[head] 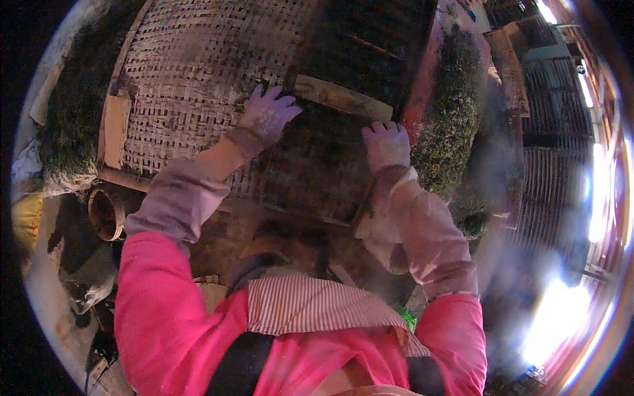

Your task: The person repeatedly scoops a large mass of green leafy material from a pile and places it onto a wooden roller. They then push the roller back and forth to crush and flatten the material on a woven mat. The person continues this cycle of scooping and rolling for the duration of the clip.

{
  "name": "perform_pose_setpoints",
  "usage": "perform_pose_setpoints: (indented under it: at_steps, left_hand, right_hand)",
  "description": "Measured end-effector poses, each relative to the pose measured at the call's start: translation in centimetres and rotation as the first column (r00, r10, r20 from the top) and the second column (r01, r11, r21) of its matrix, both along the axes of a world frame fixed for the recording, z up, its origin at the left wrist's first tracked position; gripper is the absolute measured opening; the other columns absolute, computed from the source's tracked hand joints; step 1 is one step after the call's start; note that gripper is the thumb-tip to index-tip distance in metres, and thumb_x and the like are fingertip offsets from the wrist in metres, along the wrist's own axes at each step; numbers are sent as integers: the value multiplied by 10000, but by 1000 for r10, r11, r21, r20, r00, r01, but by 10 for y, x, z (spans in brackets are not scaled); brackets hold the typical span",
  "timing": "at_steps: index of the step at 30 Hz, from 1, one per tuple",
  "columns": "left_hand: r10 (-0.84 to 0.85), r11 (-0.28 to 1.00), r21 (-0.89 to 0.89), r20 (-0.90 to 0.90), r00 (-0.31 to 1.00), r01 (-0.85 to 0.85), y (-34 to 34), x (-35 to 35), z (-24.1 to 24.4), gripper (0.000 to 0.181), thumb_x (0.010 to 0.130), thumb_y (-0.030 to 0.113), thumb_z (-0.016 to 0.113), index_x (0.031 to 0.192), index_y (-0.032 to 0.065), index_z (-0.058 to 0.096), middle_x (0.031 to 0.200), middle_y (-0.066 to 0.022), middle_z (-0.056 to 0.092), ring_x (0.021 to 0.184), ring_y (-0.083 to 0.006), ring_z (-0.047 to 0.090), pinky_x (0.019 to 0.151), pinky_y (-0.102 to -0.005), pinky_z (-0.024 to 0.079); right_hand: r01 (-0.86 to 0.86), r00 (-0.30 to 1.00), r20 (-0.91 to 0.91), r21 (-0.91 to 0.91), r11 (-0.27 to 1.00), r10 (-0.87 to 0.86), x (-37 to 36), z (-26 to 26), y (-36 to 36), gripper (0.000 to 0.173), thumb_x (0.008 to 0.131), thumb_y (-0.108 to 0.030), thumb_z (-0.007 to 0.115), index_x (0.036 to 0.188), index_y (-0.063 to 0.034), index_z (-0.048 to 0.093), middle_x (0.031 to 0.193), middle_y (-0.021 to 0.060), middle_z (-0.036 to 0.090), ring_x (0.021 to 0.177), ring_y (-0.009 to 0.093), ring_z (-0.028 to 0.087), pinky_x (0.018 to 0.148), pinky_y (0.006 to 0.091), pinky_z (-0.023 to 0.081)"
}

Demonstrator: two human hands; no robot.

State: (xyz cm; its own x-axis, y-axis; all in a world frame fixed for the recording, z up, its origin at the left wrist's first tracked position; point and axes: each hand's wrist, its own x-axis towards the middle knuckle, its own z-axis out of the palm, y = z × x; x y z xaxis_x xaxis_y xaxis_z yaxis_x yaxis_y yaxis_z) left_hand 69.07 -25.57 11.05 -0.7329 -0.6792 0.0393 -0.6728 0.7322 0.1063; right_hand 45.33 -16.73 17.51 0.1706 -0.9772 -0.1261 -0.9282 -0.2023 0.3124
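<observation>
A woven bamboo tray (173,74) with a wooden rim lies before me, and a dark framed panel (317,168) adjoins it on the right. My left hand (270,111), in a pale work glove, rests with its fingers apart at the border between the weave and the dark panel. A flat wooden strip (346,96) crosses the panel just beyond both hands. Close to the strip's right end, my right hand (388,143), gloved too, has bent fingers at the panel's right side. Whether those fingers grip the edge is not clear.
Dark green, leaf-like plant matter lies heaped at the right (446,114) and far left. A round basket-like container (106,214) stands below the tray's left corner. Beyond is a yellow sack (27,222). Slatted panels (554,183) line the right side, where bright light glares.
</observation>
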Motion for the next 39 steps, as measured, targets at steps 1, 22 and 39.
perform_pose_setpoints:
  at_steps: [1,22,39]
  left_hand:
    - [-50,998,-32,10,999,50,5,4,6,394,717,157,520,1107,209,531,1226,-11,452,1181,-287,346,954,-554,240]
    - [119,993,23,-64,991,-118,1,-17,-3,322,709,131,519,1018,196,578,1100,-15,518,1114,-258,408,958,-532,251]
    - [292,913,173,357,888,-369,-3,-5,7,614,711,160,563,1282,155,337,1371,-119,211,1231,-343,256,927,-535,285]
  right_hand:
    - [20,1000,5,-5,1000,-20,7,4,2,192,757,-188,484,924,-175,577,976,68,545,977,245,499,885,416,367]
    - [-164,974,145,-80,983,174,62,3,-23,219,737,-146,490,948,-161,551,895,43,559,853,237,544,670,377,454]
    - [-65,972,215,-118,991,90,112,-83,-16,298,783,-168,447,1056,-100,543,1201,91,457,1128,268,400,948,391,304]
